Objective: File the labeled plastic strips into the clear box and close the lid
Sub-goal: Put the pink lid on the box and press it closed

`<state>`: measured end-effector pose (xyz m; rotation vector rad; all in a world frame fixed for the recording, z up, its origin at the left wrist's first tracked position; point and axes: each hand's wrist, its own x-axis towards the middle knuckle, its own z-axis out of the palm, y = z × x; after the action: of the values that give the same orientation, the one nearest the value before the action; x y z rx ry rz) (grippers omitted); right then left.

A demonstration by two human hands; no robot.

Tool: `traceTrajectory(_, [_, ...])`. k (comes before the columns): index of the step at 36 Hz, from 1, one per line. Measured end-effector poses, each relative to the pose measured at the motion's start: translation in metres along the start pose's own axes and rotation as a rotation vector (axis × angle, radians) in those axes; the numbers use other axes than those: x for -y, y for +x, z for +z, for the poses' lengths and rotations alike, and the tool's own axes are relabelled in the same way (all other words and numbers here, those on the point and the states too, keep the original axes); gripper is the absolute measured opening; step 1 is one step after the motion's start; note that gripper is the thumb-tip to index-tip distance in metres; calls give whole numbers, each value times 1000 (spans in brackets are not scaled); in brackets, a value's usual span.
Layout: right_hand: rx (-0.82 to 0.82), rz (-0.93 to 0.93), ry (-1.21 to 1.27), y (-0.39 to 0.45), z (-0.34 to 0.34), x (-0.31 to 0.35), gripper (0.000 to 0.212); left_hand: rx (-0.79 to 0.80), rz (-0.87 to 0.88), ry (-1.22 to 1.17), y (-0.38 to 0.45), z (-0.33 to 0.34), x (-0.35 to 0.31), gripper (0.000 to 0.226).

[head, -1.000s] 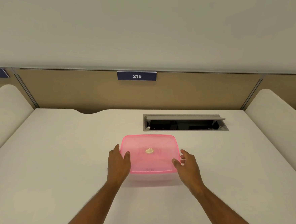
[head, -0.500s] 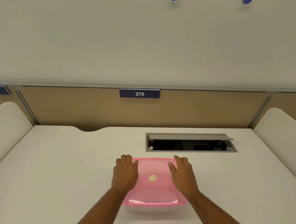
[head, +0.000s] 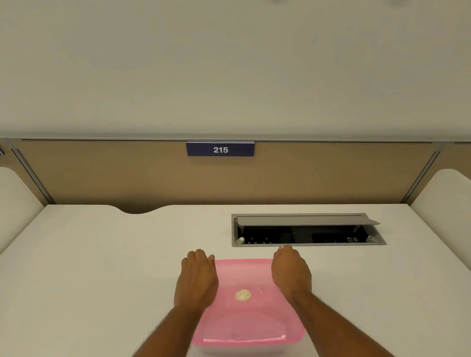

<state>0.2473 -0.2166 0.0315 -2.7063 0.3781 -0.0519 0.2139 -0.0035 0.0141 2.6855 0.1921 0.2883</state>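
Observation:
A translucent pink lid (head: 246,314) sits on top of the clear box (head: 241,352), of which only a thin strip of front wall shows. A small round pale sticker marks the lid's middle. My left hand (head: 197,281) lies flat on the lid's far left corner, fingers curled over its back edge. My right hand (head: 289,272) lies the same way on the far right corner. Both palms press down on the lid. No labeled strips are visible.
The box stands on a white desk (head: 96,271). Just behind it is an open grey cable hatch (head: 305,230) with a dark recess. A tan partition with a "215" sign (head: 220,149) closes the back. Padded white dividers rise at the left and right.
My hands slid from the lid's near sides onto its top and then out to the far corners. The view tilted up, so the box now sits lower in frame.

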Motion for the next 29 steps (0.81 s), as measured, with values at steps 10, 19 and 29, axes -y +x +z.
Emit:
traceTrajectory(10, [118,38,-28,10,-2,-2,26,14,-66,-31,3,3,-2,25])
traceTrajectory(19, [106,122,12,12,-3,-2,38,13,-73,-39,2,5,-1,23])
traceTrajectory(29, [109,207,92,13,-1,0,46,4,-80,-27,2,2,-4,24])
